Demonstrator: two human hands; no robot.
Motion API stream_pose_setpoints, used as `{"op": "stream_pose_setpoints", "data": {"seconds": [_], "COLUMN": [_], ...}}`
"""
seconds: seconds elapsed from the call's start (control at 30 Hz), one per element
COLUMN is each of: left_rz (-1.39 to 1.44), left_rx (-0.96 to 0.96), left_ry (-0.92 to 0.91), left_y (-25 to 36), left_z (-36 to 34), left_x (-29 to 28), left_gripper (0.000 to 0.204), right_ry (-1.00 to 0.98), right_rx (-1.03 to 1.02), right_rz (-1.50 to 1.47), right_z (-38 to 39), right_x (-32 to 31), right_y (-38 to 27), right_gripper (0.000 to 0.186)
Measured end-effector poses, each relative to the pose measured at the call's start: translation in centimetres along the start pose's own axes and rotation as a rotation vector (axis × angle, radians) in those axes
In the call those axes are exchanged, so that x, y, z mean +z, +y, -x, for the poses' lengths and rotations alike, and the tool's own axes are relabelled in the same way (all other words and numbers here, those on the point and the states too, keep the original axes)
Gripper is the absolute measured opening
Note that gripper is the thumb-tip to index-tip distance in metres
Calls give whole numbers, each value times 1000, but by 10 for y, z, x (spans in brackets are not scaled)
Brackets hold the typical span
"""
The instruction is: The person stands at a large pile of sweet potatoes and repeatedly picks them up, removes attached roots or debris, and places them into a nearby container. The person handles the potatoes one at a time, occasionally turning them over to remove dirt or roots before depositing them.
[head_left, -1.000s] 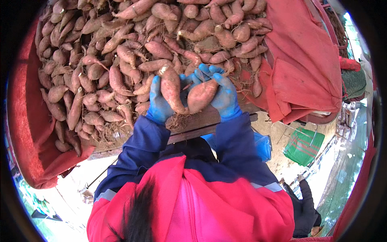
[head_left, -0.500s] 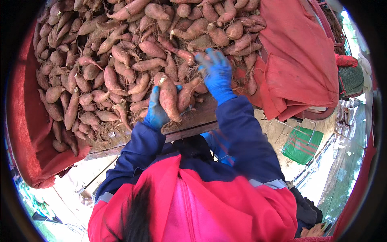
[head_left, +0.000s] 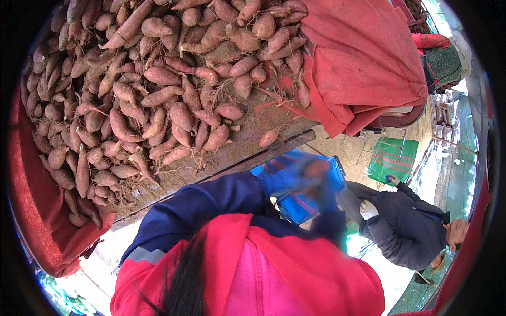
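Observation:
Both my gloved hands, smeared by motion, are low right of the pile over a blue bag (head_left: 292, 208). My left hand (head_left: 284, 175) and my right hand (head_left: 322, 189) are close together around a blurred reddish-brown shape (head_left: 316, 169), probably a sweet potato; I cannot tell which hand holds it. Sweet potatoes (head_left: 121, 126) cover most of a wooden board (head_left: 247, 142), with roots and soil among them; a single one (head_left: 269, 138) lies near the board's edge.
Red cloth lines the left side (head_left: 29, 179) and bunches at the upper right (head_left: 358, 63). A green striped bag (head_left: 390, 160) lies beyond the board. A co-worker (head_left: 400, 231) in dark clothes and pale gloves is at the lower right.
My hands have left the pile with the potatoes they were handling and moved down-right over the blue bag. The view has shifted, and more of the co-worker now shows.

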State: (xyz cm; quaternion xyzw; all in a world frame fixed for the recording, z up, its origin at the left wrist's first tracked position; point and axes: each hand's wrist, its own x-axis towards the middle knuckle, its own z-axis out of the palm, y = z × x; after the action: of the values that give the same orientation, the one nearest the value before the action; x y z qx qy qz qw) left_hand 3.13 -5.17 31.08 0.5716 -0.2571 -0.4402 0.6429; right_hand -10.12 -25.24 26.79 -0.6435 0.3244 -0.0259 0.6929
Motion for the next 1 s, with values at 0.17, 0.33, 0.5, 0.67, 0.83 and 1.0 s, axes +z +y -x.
{"op": "stream_pose_setpoints", "data": {"seconds": [0.17, 0.33, 0.5, 0.67, 0.83, 1.0], "left_rz": [347, -31, -1051, -1559, -1247, 352], "left_rx": [-15, 10, 156, -120, -280, 66], "left_ry": [-121, 522, 798, 634, 542, 703], "left_y": [-51, -43, -25, -31, -33, -20], "left_z": [0, 74, 132, 125, 106, 125], "left_x": [-14, -105, -178, -239, -300, -283], "left_gripper": [53, 46, 52, 78, 73, 50], "right_ry": [412, 28, -161, -139, -550, -702], "right_rx": [65, -497, -580, -227, 551, 376], "right_rz": [1345, 617, 886, 648, -645, -747], "right_z": [44, -65, -169, -214, -192, -149], "right_x": [-79, 42, 256, 315, 231, 230], "right_y": [48, 13, -33, -43, -37, -46], "right_gripper": [43, 40, 59, 44, 48, 53]}}
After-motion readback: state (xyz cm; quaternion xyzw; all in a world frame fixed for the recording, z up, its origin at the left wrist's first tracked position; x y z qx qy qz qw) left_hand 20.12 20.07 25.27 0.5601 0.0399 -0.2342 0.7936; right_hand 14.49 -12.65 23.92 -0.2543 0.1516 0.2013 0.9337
